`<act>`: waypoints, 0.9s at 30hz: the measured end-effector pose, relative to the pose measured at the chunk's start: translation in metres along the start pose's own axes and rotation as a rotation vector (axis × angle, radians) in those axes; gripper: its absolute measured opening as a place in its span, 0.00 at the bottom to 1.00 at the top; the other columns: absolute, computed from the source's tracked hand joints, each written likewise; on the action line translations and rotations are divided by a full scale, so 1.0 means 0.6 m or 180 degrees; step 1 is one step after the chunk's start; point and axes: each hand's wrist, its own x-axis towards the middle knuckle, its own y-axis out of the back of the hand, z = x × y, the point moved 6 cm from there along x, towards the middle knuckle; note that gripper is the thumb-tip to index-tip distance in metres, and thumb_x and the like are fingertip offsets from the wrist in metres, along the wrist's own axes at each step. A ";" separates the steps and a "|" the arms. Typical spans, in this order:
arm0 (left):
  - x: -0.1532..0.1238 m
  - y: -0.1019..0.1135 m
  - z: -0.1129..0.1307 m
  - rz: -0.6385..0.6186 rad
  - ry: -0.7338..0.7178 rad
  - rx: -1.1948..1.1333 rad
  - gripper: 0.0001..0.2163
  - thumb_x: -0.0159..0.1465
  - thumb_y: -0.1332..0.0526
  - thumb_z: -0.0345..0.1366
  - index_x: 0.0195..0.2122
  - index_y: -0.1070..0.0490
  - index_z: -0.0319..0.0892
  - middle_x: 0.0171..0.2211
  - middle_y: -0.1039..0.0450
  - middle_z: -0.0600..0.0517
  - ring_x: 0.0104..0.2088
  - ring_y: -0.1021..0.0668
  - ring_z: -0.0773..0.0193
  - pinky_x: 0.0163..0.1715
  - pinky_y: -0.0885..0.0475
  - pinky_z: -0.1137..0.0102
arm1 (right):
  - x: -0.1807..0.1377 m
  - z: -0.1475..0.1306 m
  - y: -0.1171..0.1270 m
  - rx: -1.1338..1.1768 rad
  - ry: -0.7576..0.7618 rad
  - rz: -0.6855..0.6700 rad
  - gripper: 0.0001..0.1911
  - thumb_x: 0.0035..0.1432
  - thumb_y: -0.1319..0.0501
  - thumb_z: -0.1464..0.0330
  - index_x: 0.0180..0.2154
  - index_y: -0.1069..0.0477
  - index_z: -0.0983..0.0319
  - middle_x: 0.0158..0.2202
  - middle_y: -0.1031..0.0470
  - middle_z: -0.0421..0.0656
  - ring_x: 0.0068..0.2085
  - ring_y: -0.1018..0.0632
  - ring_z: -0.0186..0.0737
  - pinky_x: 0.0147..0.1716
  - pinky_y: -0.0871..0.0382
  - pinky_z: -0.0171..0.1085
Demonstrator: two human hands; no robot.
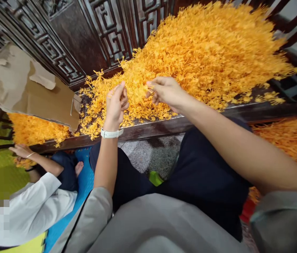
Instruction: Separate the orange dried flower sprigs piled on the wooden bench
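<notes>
A big heap of thin orange strands [206, 52] covers a dark wooden ledge [164, 124] in front of me. My left hand [116, 104], with a white watch on the wrist, is raised over the near edge of the heap, fingers pinched together on a few orange strands. My right hand [165, 92] hovers just to its right, fingers curled and pinching strands from the heap too. The two hands are a short gap apart.
A carved dark wooden screen [103, 31] stands behind the heap. A torn cardboard box [30, 88] lies at the left over more orange strands [36, 130]. Another person in a white sleeve [35, 207] sits at lower left, a hand [20, 150] near that pile. More strands [293, 140] lie at right.
</notes>
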 end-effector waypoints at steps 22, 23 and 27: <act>0.086 0.132 -0.032 0.0876 -0.0147 -0.0463 0.21 0.71 0.33 0.43 0.26 0.42 0.45 0.16 0.54 0.65 0.15 0.52 0.75 0.16 0.54 0.73 | -0.125 -0.099 -0.089 -0.0668 0.1929 -0.1880 0.26 0.74 0.41 0.48 0.31 0.30 0.62 0.27 0.31 0.39 0.29 0.32 0.33 0.31 0.40 0.36; 0.086 0.131 -0.031 0.0805 -0.0160 -0.0466 0.21 0.71 0.33 0.43 0.26 0.41 0.45 0.16 0.54 0.65 0.15 0.52 0.75 0.16 0.54 0.73 | -0.109 -0.090 -0.080 -0.0768 0.1873 -0.1591 0.26 0.73 0.39 0.48 0.32 0.30 0.62 0.27 0.31 0.39 0.30 0.32 0.33 0.31 0.40 0.36; 0.073 0.100 -0.022 0.0686 -0.0320 -0.0300 0.18 0.68 0.30 0.41 0.27 0.38 0.45 0.17 0.46 0.63 0.15 0.47 0.74 0.16 0.53 0.73 | -0.038 -0.037 -0.041 -0.0741 0.1308 -0.0725 0.25 0.69 0.38 0.43 0.40 0.30 0.59 0.32 0.27 0.42 0.31 0.29 0.36 0.30 0.36 0.36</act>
